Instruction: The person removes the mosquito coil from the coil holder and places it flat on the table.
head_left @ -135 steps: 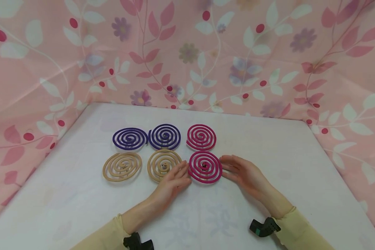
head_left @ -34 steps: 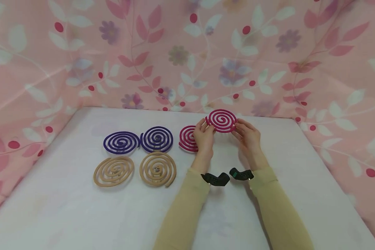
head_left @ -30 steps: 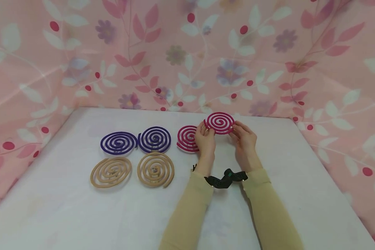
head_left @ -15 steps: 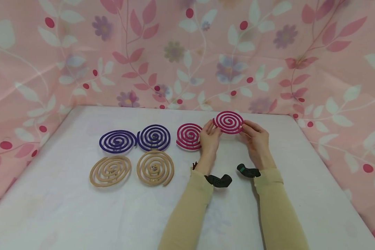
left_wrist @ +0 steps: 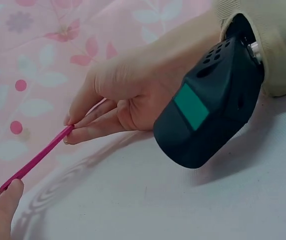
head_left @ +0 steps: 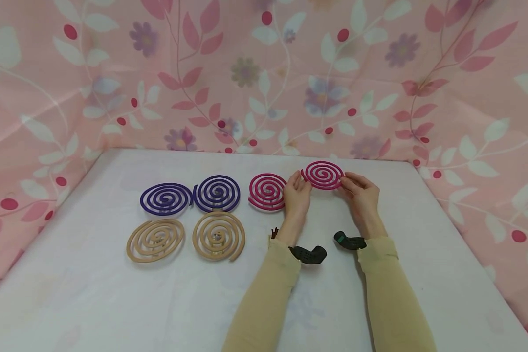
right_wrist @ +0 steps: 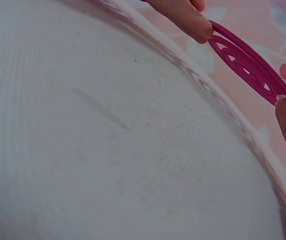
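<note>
A magenta mosquito coil (head_left: pixel 322 175) is held flat above the table towards the back right. My left hand (head_left: pixel 297 198) pinches its left edge, and my right hand (head_left: pixel 364 195) pinches the right edge. In the left wrist view the coil (left_wrist: pixel 37 159) appears edge-on, tilted, above its shadow, with the right hand (left_wrist: pixel 125 92) gripping one end between thumb and fingers. The right wrist view shows the coil (right_wrist: pixel 247 62) between fingertips of both hands. Another magenta coil (head_left: pixel 267 191) lies just left of my left hand, its right edge touching or overlapped by it.
Two purple coils (head_left: pixel 166 199) are at the back left, with two tan coils (head_left: pixel 218 236) in front; small stands show beneath several. A small stand (head_left: pixel 273 234) is partly hidden by my left wrist. A white cloth covers the table (head_left: pixel 180 303); floral fabric (head_left: pixel 264 73) hangs behind.
The magenta coil has gone from the front row, lifted by both hands and carried to the back right. Over the last half second it has sunk slightly.
</note>
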Demonstrator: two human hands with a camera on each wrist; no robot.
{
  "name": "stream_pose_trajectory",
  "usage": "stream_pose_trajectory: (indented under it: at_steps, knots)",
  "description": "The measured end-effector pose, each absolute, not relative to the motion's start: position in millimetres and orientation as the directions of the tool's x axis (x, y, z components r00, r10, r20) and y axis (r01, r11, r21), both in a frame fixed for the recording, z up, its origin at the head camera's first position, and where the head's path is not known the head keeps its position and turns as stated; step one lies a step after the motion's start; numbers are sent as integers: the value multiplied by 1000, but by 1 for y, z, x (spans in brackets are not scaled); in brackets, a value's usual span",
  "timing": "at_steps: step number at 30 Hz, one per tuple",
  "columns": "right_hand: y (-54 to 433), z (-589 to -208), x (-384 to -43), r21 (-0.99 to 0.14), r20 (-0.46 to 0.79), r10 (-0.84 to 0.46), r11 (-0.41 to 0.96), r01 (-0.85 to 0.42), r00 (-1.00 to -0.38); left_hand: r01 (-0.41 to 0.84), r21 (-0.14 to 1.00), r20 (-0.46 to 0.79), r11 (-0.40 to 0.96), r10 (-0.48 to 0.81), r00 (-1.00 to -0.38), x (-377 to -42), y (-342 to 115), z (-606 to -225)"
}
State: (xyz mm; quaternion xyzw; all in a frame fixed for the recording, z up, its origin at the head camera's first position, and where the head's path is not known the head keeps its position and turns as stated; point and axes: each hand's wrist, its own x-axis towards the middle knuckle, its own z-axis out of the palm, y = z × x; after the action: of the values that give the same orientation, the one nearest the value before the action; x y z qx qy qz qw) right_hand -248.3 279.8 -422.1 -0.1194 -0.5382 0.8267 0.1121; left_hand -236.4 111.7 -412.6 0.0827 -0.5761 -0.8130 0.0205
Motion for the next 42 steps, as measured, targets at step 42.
stream_pose_trajectory:
  at_steps: [42]
  knots:
    - [271,-416,-247,-985,-49,352,140,104,-935,-160,926,-170,-341,-1,-985,-239,110,-416]
